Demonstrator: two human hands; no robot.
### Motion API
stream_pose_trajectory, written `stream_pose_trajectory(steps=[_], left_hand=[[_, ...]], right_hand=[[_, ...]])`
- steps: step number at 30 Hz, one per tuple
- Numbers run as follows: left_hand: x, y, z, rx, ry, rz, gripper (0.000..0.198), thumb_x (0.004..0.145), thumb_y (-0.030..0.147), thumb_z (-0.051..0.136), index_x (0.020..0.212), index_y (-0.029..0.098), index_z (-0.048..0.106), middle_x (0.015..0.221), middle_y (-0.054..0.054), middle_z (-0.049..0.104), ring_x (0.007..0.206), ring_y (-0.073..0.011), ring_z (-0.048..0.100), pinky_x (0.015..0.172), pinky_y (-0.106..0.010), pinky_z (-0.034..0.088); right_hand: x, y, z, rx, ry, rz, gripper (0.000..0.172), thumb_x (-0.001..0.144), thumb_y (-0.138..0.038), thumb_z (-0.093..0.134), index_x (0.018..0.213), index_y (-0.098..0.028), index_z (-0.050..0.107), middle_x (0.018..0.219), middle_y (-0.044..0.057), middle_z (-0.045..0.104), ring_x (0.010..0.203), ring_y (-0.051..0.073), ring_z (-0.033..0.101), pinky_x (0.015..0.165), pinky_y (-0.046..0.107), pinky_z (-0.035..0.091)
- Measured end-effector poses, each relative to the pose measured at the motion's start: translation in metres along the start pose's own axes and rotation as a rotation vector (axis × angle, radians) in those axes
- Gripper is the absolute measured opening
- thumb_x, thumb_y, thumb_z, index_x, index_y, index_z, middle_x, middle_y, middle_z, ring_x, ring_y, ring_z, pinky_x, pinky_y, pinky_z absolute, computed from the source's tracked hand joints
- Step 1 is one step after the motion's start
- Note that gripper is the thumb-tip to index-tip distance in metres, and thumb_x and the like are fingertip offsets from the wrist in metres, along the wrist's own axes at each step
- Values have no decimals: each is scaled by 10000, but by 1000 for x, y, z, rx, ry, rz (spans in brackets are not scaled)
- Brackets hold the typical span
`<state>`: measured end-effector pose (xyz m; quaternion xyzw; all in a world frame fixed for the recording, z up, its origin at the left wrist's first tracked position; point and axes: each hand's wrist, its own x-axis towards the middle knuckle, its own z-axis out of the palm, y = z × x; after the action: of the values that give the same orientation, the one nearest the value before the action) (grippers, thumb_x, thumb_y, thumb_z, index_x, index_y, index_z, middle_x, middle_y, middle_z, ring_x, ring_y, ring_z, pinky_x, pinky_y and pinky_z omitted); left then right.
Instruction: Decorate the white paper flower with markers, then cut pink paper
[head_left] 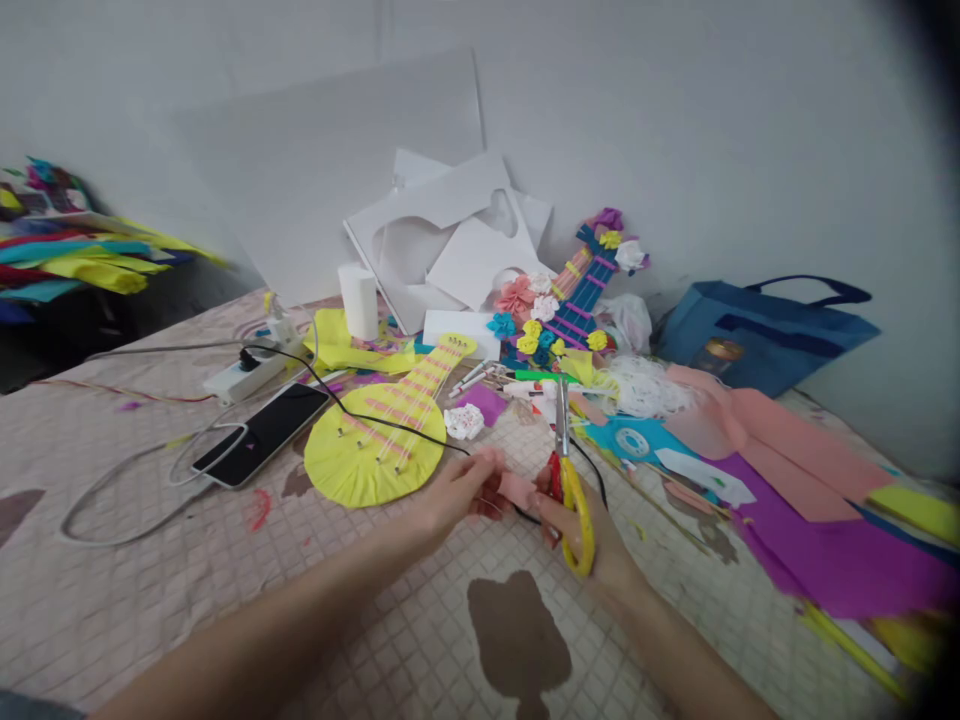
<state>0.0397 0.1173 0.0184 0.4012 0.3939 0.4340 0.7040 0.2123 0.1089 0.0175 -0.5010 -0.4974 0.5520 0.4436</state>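
My left hand (471, 488) pinches one end of a small pink piece of paper (517, 490) above the middle of the table. At its other end, the fingertips of my right hand (581, 535) touch the same piece. Yellow-handled scissors (576, 510) are held in my right hand too, blades up and pointing away from me. To the left of my hands lies a yellow paper guitar (371, 445) with pink stripes and strings. Beyond my left hand sits a crumpled white paper flower (463, 421). A black cable passes behind the fingers.
A phone (262, 435) and a power strip (247, 372) with looping cables lie left. A blue paper guitar with flowers (585, 295) leans at the back beside white board offcuts (442, 240). Pink and purple sheets (832, 540) and a blue bag (757, 335) are right.
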Motion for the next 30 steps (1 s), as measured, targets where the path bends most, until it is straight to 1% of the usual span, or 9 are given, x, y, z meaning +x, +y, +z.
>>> stream_pose_trajectory(steps=[3,7,13,16,20,22,24,27,30], left_hand=[[0,-1,-4,116,-16,-16,506,709,620,663,812,131,581,735,-41,645,619,-116,593,564,-238,436],[-3,0,-4,261,-35,52,396,680,478,750,756,132,573,611,5,606,532,-81,529,520,-211,397],[-4,0,-2,243,-43,48,315,732,425,706,736,136,578,633,0,612,550,-86,541,543,-222,417],[-3,0,-3,202,15,31,327,768,449,661,720,138,573,645,-6,607,572,-99,564,565,-234,437],[-5,-1,-3,81,62,9,395,808,526,603,902,143,590,794,-36,650,651,-123,612,609,-257,467],[-6,-1,-1,87,0,21,418,791,526,634,945,139,601,881,-58,661,736,-143,629,642,-265,477],[-8,-2,0,150,-48,50,393,735,480,714,876,127,617,856,-50,654,754,-142,617,655,-258,473],[-8,-2,0,195,-39,63,360,696,441,755,784,123,610,739,-15,631,672,-110,581,651,-251,462],[-8,1,-1,164,-59,-6,362,678,432,764,772,131,587,696,-7,641,603,-96,571,622,-248,452]], right_hand=[[-1,-1,2,0,-3,4,311,671,-361,718,785,-214,469,608,-78,481,419,69,415,377,207,362],[1,4,1,-8,-14,6,324,654,-351,715,815,-213,470,649,-76,497,402,52,402,354,194,361],[-2,7,-1,-8,-66,13,354,683,-390,727,862,-219,473,693,-68,496,429,53,422,360,193,400],[-3,4,0,-13,-42,21,373,652,-357,750,855,-219,470,686,-74,478,436,57,426,355,194,403],[-3,2,3,36,3,2,364,635,-346,752,828,-211,474,692,-72,498,423,47,418,355,193,389],[-4,2,4,50,31,2,359,640,-352,750,808,-213,465,672,-75,495,416,48,421,353,192,379],[-5,2,4,51,29,7,369,642,-368,757,805,-215,464,658,-75,500,424,55,434,356,192,379],[-7,1,3,74,-25,6,372,681,-445,735,812,-222,468,572,-92,468,389,59,399,355,196,371],[-7,0,1,106,-62,-34,351,764,-522,647,786,-227,459,443,-118,371,343,60,327,358,196,355]])
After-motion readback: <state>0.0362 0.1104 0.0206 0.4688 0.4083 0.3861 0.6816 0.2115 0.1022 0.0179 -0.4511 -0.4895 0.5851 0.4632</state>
